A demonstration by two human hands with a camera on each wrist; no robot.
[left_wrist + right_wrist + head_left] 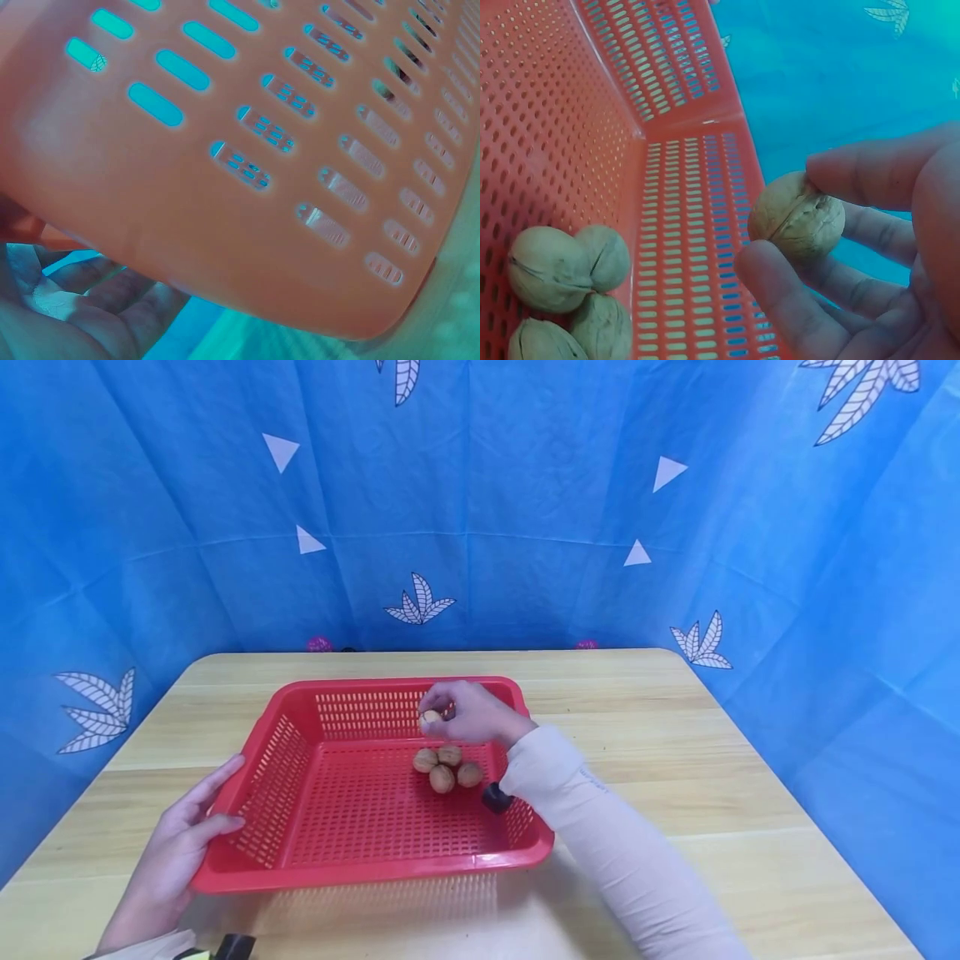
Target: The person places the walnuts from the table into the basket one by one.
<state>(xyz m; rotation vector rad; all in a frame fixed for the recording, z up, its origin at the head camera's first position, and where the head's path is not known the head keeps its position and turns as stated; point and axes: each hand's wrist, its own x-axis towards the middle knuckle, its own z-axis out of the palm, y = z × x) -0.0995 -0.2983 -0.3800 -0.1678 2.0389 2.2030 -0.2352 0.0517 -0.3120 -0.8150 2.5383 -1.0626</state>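
My right hand (471, 713) pinches a walnut (796, 217) between thumb and fingertips, up over the right part of a red plastic basket (375, 866). Below it, several walnuts (442, 778) lie clustered on the perforated basket floor, toward the right side. At the basket's left side, my left hand (183, 837) grips the rim, thumb over the inside and a finger along the outside. The left wrist view shows the slotted outer wall (150, 202) close up, with curled fingers (112, 315) under its edge.
The basket rests on a light wood table (675, 777), its near edge tilted toward me. A blue curtain (480, 485) with white leaf and triangle prints hangs behind the table and along its sides. A small black piece (497, 797) sits at the right wrist.
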